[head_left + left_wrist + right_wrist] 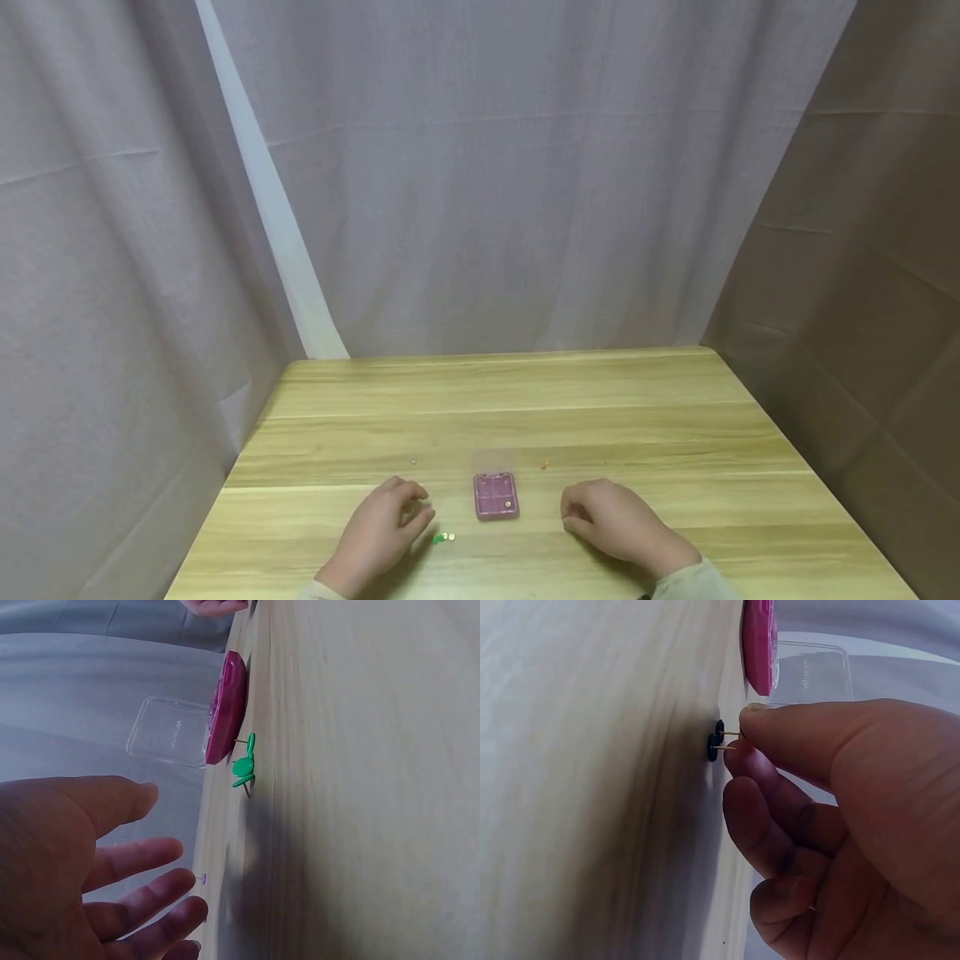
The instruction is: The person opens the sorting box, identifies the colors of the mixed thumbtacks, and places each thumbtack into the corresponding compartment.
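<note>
Left hand (pixel 384 527): the grip is relaxed, with the thumb apart from the loosely bent fingers, and it holds nothing. It is raised above the worktop (pixel 360 392), near three green tacks (pixel 242 766) that touch or nearly touch one another. Small purple tacks (pixel 203 879) lie beyond its fingertips.

Right hand (pixel 618 521): the grip is narrow — the fingers are curled, and the thumb tip and index fingertip almost meet at the upturned pins of two dark tacks (pixel 712 748). The tacks sit side by side, heads down; whether the fingertips pinch a pin cannot be told.

Pink case (pixel 496 508): it lies flat on the worktop between the two hands. It has four compartments, with a small round item (pixel 507 503) in the near right one. A clear lid (pixel 171 731) extends from its far edge in the raised position. Small orange items (pixel 544 466) lie beyond the case, to its right.

Worktop: pale wood-grain finish, rounded far corners. Room: grey curtains (pixel 525 208) enclose the far and left sides — a pale strip (pixel 262 183) shows at the far left corner. A darker brownish curtain (pixel 847 333) covers the right side.
</note>
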The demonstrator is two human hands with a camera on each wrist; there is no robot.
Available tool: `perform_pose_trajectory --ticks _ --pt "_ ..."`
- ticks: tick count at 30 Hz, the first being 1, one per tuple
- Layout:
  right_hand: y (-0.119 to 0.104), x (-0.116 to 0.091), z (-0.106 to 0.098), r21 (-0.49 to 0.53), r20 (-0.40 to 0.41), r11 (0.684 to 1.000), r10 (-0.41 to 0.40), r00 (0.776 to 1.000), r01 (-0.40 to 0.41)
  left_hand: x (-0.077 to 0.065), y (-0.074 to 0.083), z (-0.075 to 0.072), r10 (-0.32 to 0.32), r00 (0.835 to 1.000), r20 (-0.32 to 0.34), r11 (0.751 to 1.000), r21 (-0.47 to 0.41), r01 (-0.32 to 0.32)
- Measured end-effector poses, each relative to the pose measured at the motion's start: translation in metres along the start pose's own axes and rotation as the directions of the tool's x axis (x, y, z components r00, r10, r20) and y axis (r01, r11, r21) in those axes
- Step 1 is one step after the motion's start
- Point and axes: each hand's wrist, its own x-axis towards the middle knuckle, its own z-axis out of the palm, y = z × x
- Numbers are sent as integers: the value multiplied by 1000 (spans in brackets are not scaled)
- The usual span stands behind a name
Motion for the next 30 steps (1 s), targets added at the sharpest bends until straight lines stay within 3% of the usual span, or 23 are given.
perform_pose_trajectory --ticks 20,30 --pt "-22 24 -6 -14 -76 999 -42 996 41 -1 -2 -2 -13 1000 7 1000 -5 13" --pt "-41 49 4 -22 -90 994 -105 990 104 -4 -5 -5 -20 1000 0 1000 5 20"
